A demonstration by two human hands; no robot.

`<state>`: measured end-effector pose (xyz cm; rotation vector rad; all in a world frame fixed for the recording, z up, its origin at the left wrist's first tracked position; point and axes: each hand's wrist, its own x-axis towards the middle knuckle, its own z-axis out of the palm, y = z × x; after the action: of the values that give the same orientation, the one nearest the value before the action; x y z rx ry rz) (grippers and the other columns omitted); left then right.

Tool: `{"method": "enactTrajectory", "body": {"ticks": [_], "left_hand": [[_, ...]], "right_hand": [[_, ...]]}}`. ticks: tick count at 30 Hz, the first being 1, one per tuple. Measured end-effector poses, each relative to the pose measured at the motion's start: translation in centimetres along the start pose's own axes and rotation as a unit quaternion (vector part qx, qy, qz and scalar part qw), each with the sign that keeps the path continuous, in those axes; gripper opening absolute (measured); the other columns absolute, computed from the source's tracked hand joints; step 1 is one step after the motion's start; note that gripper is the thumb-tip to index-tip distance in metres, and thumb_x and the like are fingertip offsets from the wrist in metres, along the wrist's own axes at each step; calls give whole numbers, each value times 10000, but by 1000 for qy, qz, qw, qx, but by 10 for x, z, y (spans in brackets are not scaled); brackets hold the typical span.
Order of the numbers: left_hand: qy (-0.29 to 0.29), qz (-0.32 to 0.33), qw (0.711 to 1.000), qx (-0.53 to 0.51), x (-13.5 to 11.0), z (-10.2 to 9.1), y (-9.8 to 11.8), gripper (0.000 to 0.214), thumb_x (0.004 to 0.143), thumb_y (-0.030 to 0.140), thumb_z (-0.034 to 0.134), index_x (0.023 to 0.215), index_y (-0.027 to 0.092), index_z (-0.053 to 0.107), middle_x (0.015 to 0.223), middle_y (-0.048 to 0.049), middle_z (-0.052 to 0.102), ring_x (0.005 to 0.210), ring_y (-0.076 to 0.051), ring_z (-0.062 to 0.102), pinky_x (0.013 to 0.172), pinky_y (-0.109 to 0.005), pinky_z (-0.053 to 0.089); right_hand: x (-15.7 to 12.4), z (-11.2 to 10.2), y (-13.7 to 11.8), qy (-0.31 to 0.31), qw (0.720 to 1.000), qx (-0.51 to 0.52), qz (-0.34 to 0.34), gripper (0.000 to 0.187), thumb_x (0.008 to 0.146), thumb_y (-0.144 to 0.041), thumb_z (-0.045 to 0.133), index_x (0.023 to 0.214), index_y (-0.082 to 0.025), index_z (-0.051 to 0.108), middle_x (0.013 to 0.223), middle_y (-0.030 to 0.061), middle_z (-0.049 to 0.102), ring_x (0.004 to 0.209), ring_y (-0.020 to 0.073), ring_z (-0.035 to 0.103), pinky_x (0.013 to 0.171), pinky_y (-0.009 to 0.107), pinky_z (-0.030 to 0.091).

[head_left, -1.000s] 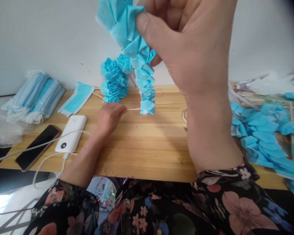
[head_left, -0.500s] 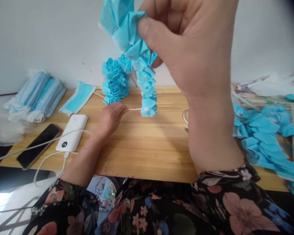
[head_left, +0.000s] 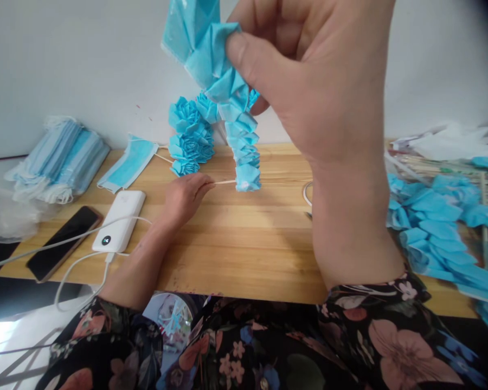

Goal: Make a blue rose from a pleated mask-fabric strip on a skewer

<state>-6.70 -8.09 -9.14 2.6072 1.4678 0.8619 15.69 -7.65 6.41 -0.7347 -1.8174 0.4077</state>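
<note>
My right hand (head_left: pixel 293 70) is raised close to the camera, thumb and fingers closed on a folded blue strip (head_left: pixel 228 70). The pleated strip hangs down to a small blue roll (head_left: pixel 248 177) above the table. A thin pale stick (head_left: pixel 226 182) runs sideways from that roll into my left hand (head_left: pixel 189 196), whose fingers are pinched around its other end. Behind the left hand stands a cluster of blue folded flowers (head_left: pixel 191 130), partly covered by the strip and the hand.
On the left are a stack of face masks (head_left: pixel 61 160), a single mask (head_left: pixel 129 162), a white power bank (head_left: pixel 120 219) with a cable and a black phone (head_left: pixel 64 242). More pleated blue strips (head_left: pixel 439 227) lie on the right. Below the table edge sits a bin (head_left: pixel 171 319) with scraps.
The strip and right hand have shifted very slightly. My left hand still pinches the stick, turned a little. The roll at the strip's lower end sits marginally higher.
</note>
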Motion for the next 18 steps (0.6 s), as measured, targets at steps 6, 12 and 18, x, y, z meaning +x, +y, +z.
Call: {"method": "enactTrajectory", "body": {"ticks": [6,12,18], "left_hand": [[-5,8,1000,9,-1,0,3,290,1001,368,447,1048,174,658,910,-72,730,781,-175,645,678,-261,425],[-15,19,1000,9,1,4,0,305,1005,331,410,931,154,648,857,-78,690,775,-181,619,694,-275,440],[-24,26,999,15,0,5,2,278,998,311,441,906,155,651,856,-71,697,756,-171,623,662,-258,432]], "right_hand": [[2,1,-2,-1,1000,13,14,194,863,-152,520,863,-88,703,710,-86,572,663,33,572,631,100,513],[-3,1,-4,3,1000,14,3,179,878,-141,522,867,-102,697,744,-68,585,682,45,587,653,141,532],[-3,5,3,14,1000,23,-16,145,872,-75,550,846,-103,689,751,-32,632,673,84,632,585,181,534]]}}
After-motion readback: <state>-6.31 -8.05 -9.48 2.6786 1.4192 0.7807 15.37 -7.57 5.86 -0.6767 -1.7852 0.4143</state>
